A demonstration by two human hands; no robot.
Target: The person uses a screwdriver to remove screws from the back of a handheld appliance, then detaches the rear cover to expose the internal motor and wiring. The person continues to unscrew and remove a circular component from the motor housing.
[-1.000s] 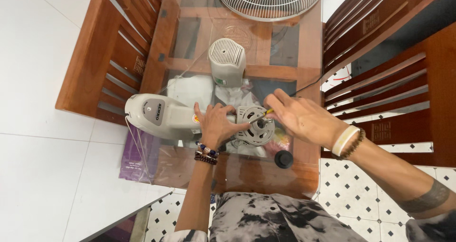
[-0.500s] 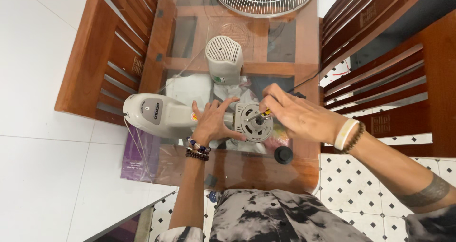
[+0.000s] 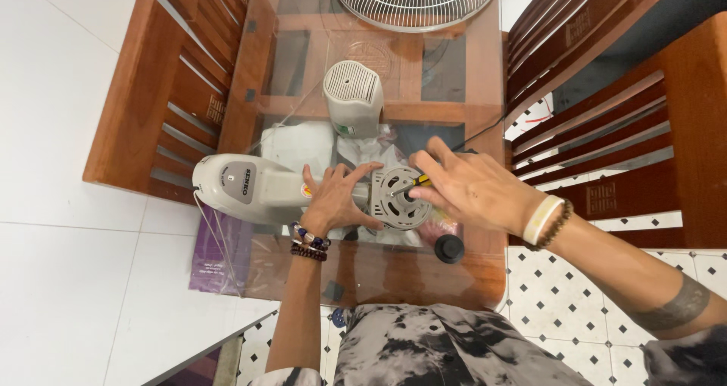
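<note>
Left hand (image 3: 337,200): grip wrapped around the fan body (image 3: 250,189), just beside the motor (image 3: 401,197).
Right hand (image 3: 473,189): grip pinched shut on a yellow-handled screwdriver (image 3: 415,183), tip at the motor's centre.
Fan body: grey-white, lying on its side on the glass surface (image 3: 303,68), dark label on its casing.
Rear cover (image 3: 352,94): grey, vented, standing just behind.
Wire grille (image 3: 413,0): far end.
Black knob (image 3: 448,247): near the right wrist.
</note>
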